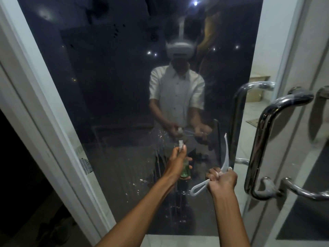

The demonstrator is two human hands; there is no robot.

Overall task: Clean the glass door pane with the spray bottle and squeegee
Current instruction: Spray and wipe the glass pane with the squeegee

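The glass door pane [124,104] fills most of the view, dark and reflective, set between a white frame [44,107] along its left edge and a chrome pull handle [263,139] at its right edge. The upper part of the pane appears dry; the lower middle carries droplets and thin runs of liquid [160,157] trailing toward the bottom edge, with scattered specks below them. The person stands close, both arms extended toward the lower half of the pane. The left hand [175,164] is wrapped round a small spray bottle [185,168] with green liquid in it, nozzle end up and facing the glass, a finger near the top of the head; whether it is pressing cannot be told. The right hand [222,180] is clenched round the handle of a pale squeegee [226,157], held just beside the pane near its right edge, blade end rising upward and loop end hanging below the fist; whether the blade touches the glass cannot be told. The hands are apart, each occupied with its own tool. Judgement: the wetting step is in hand, and only partly done, as the wet patch covers a small area. The next move calls for further spraying over the dry areas, then laying the blade flat against the glass for even downward strokes.
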